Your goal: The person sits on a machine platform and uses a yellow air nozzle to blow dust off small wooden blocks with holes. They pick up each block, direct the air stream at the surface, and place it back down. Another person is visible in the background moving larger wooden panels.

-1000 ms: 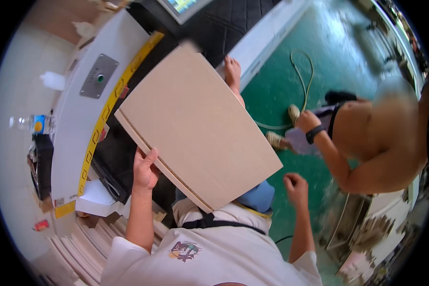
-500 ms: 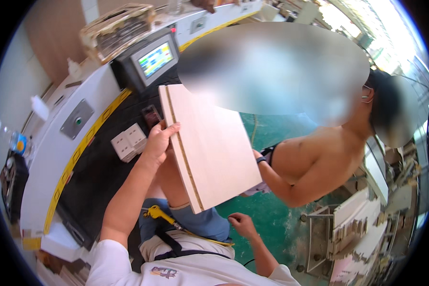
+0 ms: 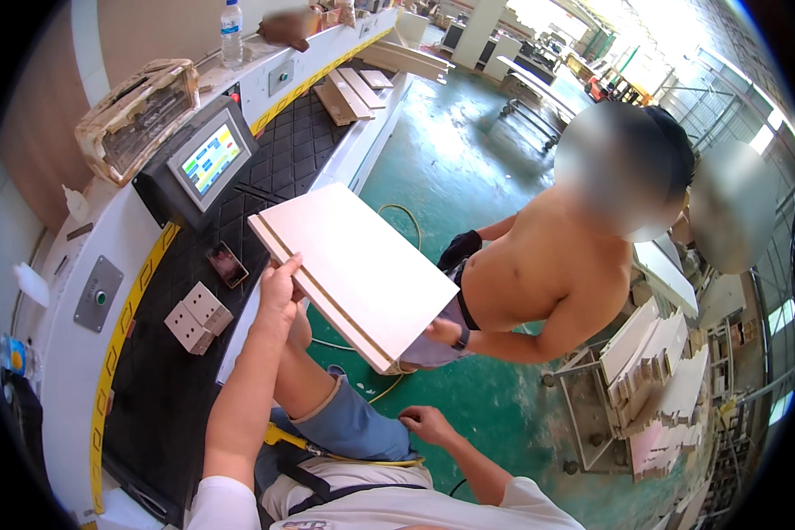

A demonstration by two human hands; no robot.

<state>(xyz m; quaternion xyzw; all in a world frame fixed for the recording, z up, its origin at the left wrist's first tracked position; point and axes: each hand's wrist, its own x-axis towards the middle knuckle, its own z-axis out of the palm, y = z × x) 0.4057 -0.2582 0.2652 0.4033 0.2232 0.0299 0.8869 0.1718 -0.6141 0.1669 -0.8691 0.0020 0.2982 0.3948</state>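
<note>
A pale wooden board (image 3: 358, 265) with a groove along its near left edge is held up, tilted, in front of me. My left hand (image 3: 280, 287) grips its left edge, thumb on top and fingers underneath, mostly hidden. A co-worker's hand (image 3: 446, 331) is at the board's right corner. My right hand (image 3: 427, 424) is low beside my blue shorts (image 3: 362, 415), holding nothing, its fingers loosely extended. Left of the board, a phone (image 3: 227, 264) and small white blocks with holes (image 3: 199, 318) lie on the black machine bed (image 3: 150, 406).
A control screen (image 3: 209, 163) stands on the white machine rail (image 3: 119, 234). Several narrow boards (image 3: 349, 95) lie on the far bed. The shirtless co-worker (image 3: 556, 265) stands at the right, by a cart (image 3: 592, 415) stacked with panels. A yellow hose (image 3: 411, 216) runs over the green floor.
The board has tipped flatter and shifted left and down in view. The view has swung toward the far end of the machine. My right hand's curled fingers have loosened near the shorts.
</note>
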